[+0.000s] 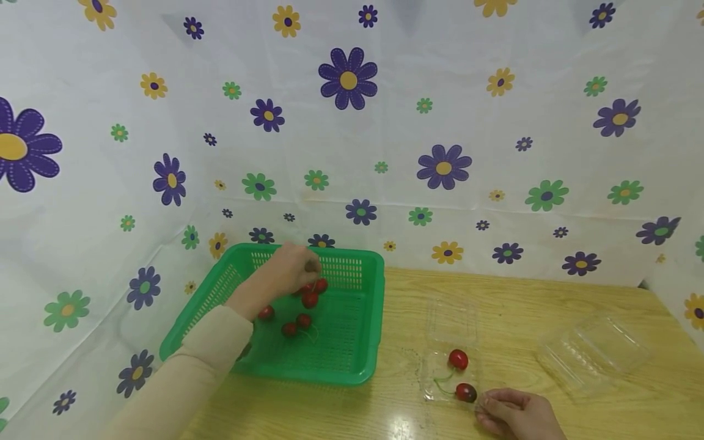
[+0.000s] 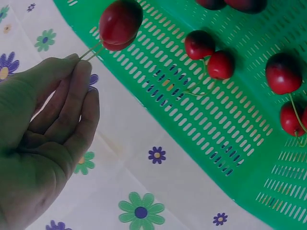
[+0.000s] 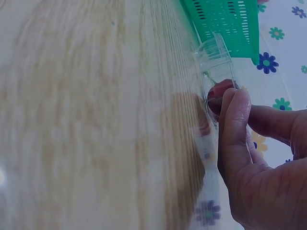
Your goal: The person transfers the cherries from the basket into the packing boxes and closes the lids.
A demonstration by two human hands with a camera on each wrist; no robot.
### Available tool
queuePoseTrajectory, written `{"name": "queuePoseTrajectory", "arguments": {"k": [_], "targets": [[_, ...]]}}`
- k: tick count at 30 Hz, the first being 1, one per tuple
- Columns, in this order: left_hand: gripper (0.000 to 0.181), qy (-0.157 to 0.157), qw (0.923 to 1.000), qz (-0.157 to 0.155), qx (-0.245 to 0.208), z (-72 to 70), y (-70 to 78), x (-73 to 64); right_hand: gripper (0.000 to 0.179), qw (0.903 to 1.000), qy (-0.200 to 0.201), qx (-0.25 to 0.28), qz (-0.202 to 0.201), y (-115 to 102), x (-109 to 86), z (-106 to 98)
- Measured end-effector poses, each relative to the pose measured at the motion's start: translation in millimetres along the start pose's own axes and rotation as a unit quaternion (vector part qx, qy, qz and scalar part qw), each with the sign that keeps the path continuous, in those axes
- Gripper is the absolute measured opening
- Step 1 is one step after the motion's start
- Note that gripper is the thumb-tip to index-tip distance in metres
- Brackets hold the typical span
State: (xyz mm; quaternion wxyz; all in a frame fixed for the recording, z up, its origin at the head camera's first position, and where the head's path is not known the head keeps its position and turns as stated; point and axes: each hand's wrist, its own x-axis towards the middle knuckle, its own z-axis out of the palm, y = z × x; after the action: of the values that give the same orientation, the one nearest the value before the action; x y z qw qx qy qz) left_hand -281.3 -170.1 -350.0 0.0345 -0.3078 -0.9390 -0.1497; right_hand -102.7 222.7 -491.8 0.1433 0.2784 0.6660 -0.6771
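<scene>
Over the green basket [image 1: 379, 318], my left hand [image 1: 288, 269] pinches thin green stems between thumb and fingertips. From those stems hangs a pair of red cherries [image 2: 121, 21], one partly behind the other in the left wrist view. More cherries [image 1: 304, 320] lie in the basket below, some hidden by the arm. On the table to the right, a clear plastic clamshell box [image 1: 452, 321] lies with its lid folded back, holding two cherries [image 1: 458, 359] with joined stems. My right hand [image 1: 519, 415] pinches the near right corner of that box between thumb and fingers.
Another clear plastic box [image 1: 596, 351] lies opened on the wooden table [image 1: 511, 324] at the right. A flower-printed white cloth [image 1: 396, 134] hangs behind and along both sides. The basket stands close against the cloth at the back left.
</scene>
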Motion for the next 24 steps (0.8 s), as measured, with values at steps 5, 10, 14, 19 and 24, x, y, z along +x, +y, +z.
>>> {"name": "queuePoseTrajectory", "arguments": {"k": [5, 10, 14, 19, 24], "targets": [[0.007, -0.001, 0.9998, -0.012, -0.015, -3.4, 8.4, -8.2, 0.018, 1.0, -0.001, 0.003, -0.002, 0, -0.1, 0], [0.008, 0.008, 0.9992, -0.009, -0.039, -6.5, 17.9, -18.5, 0.019, 1.0, -0.002, 0.006, -0.003, 0, 0.6, 0], [0.006, 0.034, 0.9984, 0.022, -0.04, -6.7, 23.8, -25.6, 0.019, 1.0, -0.005, 0.007, -0.003, 1, 1.3, -1], [0.007, 0.065, 0.9955, 0.056, -0.04, -6.7, 32.4, -29.9, 0.02, 1.0, -0.006, 0.001, 0.0, 0, 1.1, -1], [0.009, 0.075, 0.9928, 0.074, -0.057, -8.2, 41.4, -32.4, 0.021, 1.0, -0.007, -0.002, -0.003, 0, 0.7, -1]]}}
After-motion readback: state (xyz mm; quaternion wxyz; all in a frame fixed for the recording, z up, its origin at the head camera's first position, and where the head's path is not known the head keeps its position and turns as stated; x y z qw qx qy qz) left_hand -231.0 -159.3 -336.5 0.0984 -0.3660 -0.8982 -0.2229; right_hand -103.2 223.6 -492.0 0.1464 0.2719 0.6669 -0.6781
